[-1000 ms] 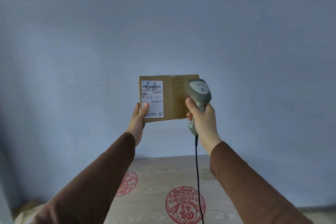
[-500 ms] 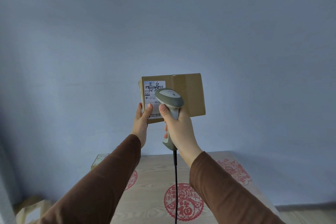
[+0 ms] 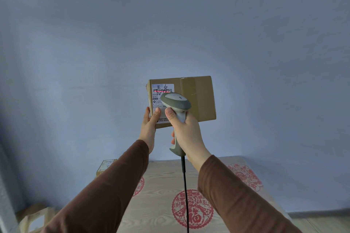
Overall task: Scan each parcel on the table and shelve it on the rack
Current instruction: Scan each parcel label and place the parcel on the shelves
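I hold a brown cardboard parcel up in front of the blue wall, its white shipping label facing me. My left hand grips its lower left corner, thumb on the label. My right hand is closed around the handle of a grey corded barcode scanner, whose head covers the label's lower part. A red scan line lies across the barcode at the label's top. The rack is out of view.
Below lies a pale wooden table with red paper-cut decorations. A second small cardboard parcel sits at its far left corner. A pale bag rests on the floor at bottom left. The scanner's black cable hangs down over the table.
My right hand has swung the scanner from the parcel's right side leftward onto the label, and a red scan line now shows on the barcode. The view has tilted down slightly.
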Motion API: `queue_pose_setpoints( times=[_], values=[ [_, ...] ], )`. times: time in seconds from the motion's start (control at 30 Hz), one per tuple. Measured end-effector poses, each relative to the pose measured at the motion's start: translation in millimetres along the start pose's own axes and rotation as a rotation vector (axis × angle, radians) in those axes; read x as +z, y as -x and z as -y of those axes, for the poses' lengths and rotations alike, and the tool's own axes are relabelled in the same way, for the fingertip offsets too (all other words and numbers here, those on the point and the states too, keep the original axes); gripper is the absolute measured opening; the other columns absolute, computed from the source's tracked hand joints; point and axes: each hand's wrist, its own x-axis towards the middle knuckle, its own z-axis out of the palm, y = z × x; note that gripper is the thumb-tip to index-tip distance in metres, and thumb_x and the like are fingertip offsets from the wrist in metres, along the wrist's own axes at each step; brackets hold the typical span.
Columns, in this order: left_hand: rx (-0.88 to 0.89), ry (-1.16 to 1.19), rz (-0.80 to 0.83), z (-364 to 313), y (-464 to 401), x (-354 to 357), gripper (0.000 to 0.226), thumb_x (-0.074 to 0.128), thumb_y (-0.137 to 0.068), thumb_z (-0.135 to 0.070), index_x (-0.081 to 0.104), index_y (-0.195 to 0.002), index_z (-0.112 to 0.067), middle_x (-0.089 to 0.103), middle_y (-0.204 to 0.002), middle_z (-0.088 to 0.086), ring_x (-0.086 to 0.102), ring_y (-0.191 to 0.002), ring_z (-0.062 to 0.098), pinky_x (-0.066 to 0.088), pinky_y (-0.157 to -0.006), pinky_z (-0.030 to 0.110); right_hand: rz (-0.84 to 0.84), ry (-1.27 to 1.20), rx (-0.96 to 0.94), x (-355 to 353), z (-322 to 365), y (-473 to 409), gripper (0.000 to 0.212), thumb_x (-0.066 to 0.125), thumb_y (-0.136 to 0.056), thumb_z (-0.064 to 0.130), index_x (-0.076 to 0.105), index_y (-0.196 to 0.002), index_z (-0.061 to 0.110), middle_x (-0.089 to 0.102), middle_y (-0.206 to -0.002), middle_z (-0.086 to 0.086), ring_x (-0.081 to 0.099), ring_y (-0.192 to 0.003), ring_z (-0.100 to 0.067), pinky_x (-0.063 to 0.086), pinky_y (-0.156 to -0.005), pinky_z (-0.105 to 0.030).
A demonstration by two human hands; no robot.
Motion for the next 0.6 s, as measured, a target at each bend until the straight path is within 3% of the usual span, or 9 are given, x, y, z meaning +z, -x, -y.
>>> queue_pose_setpoints(
  times=[0.1,0.33,0.5,0.6],
  values=[
    [-0.015,0.015,-0.003,-0.7,0.2,0.6,0.107,0.068,-0.072,-0.075,0.032,-0.161,-0.029,0.050,-0.157,-0.002,0.046,-0.145,0.017,0.028,-0.126,0.047,0.004,-0.010,-0.005,-1.0,-0.2,-0.2,0.033,0.064,-0.092,0.059,0.060,-0.111,0.032,0.065,-0.080,0.004,0.059,-0.051,-0.006,0.052,-0.047,-0.026],
    [0.000,-0.004,0.010,1.9,-2.1,3.4,0.081,0.061,-0.085,-0.067,0.041,-0.156,-0.034,0.059,-0.148,-0.008,0.051,-0.139,0.011,0.032,-0.123,0.040,0.008,-0.008,-0.026,-4.6,0.8,-0.7,0.024,0.064,-0.092,0.058,0.058,-0.104,0.039,0.066,-0.082,0.002,0.059,-0.052,-0.006,0.051,-0.048,-0.025],
    [0.003,0.002,0.010,1.9,-0.7,2.8,0.074,0.061,-0.087,-0.063,0.044,-0.153,-0.034,0.062,-0.145,-0.008,0.055,-0.136,0.013,0.033,-0.122,0.041,-0.014,0.004,-0.029,-9.3,-1.0,-3.0,0.042,0.063,-0.089,0.061,0.061,-0.114,0.027,0.063,-0.075,0.009,0.059,-0.052,-0.003,0.052,-0.049,-0.025],
    [-0.023,0.021,-0.019,-1.2,2.4,-2.7,0.076,0.061,-0.086,-0.063,0.044,-0.153,-0.032,0.066,-0.140,-0.005,0.058,-0.133,0.016,0.033,-0.123,0.042,-0.061,-0.039,-0.021,-18.9,-7.0,-8.7,0.028,0.067,-0.091,0.056,0.061,-0.108,0.034,0.067,-0.070,0.017,0.058,-0.051,-0.001,0.049,-0.048,-0.022]
  ],
)
